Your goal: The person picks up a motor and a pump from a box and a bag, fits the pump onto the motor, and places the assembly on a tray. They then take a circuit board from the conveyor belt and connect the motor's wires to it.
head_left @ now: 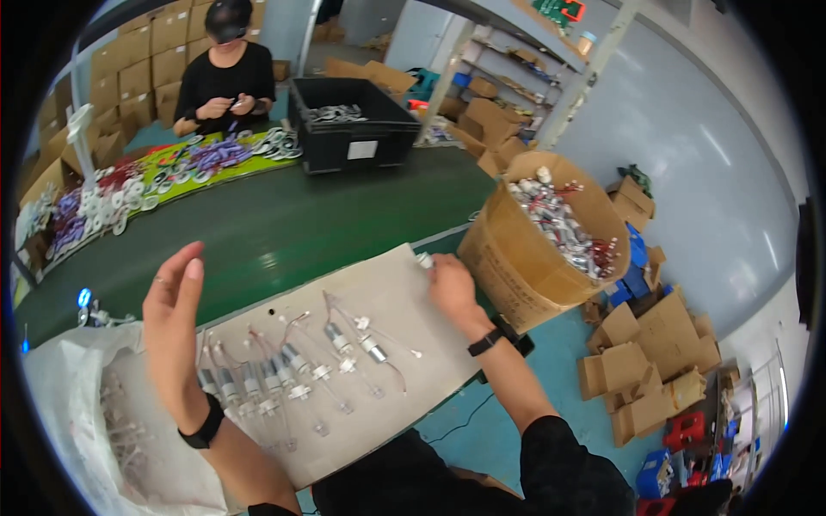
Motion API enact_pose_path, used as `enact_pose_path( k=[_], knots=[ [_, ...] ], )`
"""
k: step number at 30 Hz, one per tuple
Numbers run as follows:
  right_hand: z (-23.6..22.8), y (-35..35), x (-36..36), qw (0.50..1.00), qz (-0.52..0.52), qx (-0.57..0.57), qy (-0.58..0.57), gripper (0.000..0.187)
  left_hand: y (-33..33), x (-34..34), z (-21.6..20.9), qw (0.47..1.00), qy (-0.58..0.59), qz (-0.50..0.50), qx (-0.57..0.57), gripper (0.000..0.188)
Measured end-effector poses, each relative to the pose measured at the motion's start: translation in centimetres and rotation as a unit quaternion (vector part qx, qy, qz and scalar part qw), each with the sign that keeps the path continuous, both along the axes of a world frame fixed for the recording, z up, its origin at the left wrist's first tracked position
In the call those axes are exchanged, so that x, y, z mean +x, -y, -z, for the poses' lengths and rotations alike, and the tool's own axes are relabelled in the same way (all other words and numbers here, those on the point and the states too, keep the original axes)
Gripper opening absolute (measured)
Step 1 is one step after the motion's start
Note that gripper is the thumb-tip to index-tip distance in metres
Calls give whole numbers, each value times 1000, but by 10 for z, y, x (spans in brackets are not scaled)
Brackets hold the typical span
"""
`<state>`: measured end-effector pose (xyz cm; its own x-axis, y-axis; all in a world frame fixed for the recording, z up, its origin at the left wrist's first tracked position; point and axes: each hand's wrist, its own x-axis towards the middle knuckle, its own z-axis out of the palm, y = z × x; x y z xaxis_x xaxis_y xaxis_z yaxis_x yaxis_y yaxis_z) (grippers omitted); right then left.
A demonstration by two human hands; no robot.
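Small cylindrical motors point(292, 359) with white ends and thin wires lie in a slanting row on the pale bench point(434, 340), most of them toward its left and middle; the rightmost motor point(373, 348) lies next to bare surface. Clear tubes point(277, 426) lead away from the white ends toward the near edge, though from here one cannot tell whether every tube is fixed to its motor or merely beside it. The work looks partway along: a modest batch is set out, while the tall cardboard carton point(503, 258) at the right holds a deep heap of loose motors point(555, 215) — by that measure, far more is left than done. A translucent plastic bag point(73, 378) at the left contains further clear pieces point(125, 421), apparently tubing.

The right hand point(453, 288), at the far right corner of the bench beside the carton, has its fingers drawn narrow around a small white-ended piece point(425, 260); the grip hides the rest, so its exact kind is uncertain. The left hand point(175, 322) is raised above the left end of the row — palm bare, fingers extended and loosely parted, nothing held or touched.
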<state>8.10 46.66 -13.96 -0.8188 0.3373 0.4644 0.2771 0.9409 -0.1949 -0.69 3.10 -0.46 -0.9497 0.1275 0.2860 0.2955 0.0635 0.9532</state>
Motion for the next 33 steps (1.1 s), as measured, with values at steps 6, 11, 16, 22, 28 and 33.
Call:
enact_pose_path(
  k=[6,11,16,22,28,33],
  knots=[
    [-93,60,-14,820,-255,-500,-110,44,-36,23,-14,998,-39,-51,-6,26],
    [-134,106,-34,654,-375,-640,-149,23,-48,63,16,991,-102,11,-91,32],
    [-140,79,-44,489,-460,-730,-129,50,53,86,77,961,88,-93,-247,33],
    [-144,12,-56,363,-526,-750,-169,65,243,116,108,708,116,-398,-572,37],
    [-142,11,-51,574,-353,-688,-267,53,253,101,55,730,25,-489,-477,29],
    [-142,11,-48,548,-335,-714,-277,41,242,52,102,740,5,-308,-597,31]
  ],
)
